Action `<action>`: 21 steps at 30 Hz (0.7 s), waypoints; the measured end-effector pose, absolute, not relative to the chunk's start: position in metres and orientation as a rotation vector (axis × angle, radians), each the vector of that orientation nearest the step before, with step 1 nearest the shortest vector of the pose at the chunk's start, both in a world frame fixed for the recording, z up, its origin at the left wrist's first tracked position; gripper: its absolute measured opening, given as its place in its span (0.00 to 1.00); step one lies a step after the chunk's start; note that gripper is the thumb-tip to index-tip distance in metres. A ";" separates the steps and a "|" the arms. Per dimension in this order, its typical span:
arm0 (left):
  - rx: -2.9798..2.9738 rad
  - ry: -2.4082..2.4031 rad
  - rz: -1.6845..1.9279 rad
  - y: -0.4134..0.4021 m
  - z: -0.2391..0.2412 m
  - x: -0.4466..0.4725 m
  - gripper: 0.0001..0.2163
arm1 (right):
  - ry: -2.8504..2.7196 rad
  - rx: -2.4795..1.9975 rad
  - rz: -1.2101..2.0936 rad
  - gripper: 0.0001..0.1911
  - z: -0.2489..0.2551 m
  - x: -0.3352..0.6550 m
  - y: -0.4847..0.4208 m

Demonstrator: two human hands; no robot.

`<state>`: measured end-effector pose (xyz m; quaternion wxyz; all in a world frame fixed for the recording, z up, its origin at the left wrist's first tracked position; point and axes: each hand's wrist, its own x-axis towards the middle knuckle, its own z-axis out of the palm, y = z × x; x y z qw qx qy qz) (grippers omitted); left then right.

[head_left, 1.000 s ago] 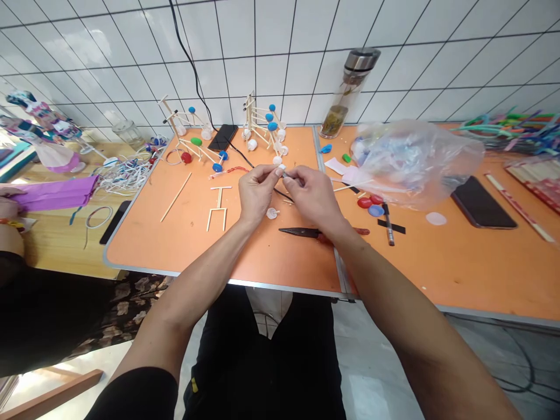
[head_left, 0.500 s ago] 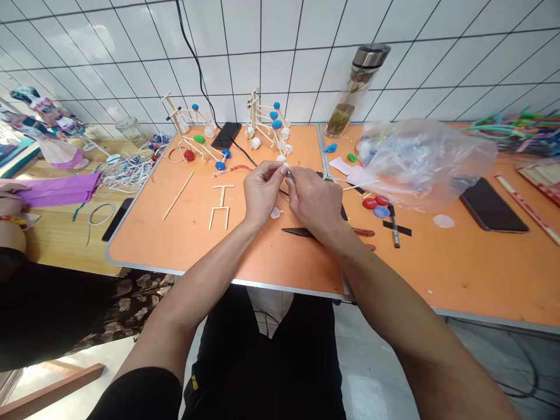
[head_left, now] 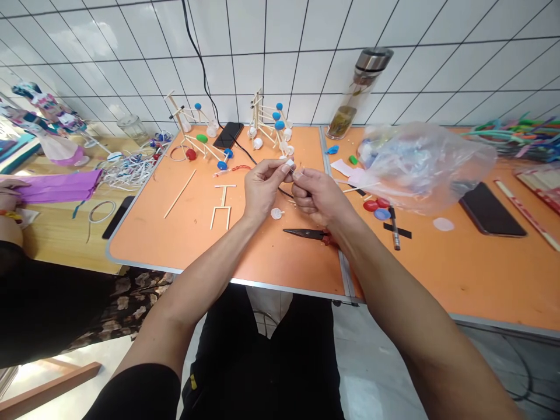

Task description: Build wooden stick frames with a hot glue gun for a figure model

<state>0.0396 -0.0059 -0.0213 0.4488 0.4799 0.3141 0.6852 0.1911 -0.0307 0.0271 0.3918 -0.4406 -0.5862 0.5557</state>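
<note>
A small white piece (head_left: 289,164), perhaps a plastic cap, is pinched between the thumb and forefinger of my left hand (head_left: 263,189). Right beside it, my right hand (head_left: 322,195) is closed, its thumb and forefinger pressed together at the piece's edge; whether they grip it or something smaller is hidden. Both hands are held above the orange table (head_left: 271,262). Below the right wrist lie dark pointed scissors (head_left: 306,233), their reddish handles partly covered by the forearm. A clear round disc (head_left: 276,214) with a short stub rests between the hands and the scissors.
Stick models (head_left: 266,119) with blue and white ends stand at the back, another stick frame (head_left: 221,207) lies flat at left. A tea bottle (head_left: 356,93), plastic bag (head_left: 424,163), red caps (head_left: 371,205) and phone (head_left: 492,210) are rightward. Another person's hand (head_left: 11,192) is far left.
My right hand has turned and shifted slightly away from the left. The dark thing seen at its fingers and behind it no longer shows. More of the scissors' pivot is uncovered.
</note>
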 end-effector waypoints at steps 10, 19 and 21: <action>1.225 0.769 1.707 -0.006 -0.025 0.041 0.20 | -1.628 -1.259 1.165 0.12 0.025 0.192 -0.033; 1.218 0.805 1.731 -0.003 -0.025 0.042 0.15 | -1.612 -1.192 0.864 0.17 0.015 0.188 -0.029; 1.234 0.836 1.728 -0.003 -0.026 0.041 0.13 | -1.804 -1.350 0.447 0.12 0.011 0.183 -0.036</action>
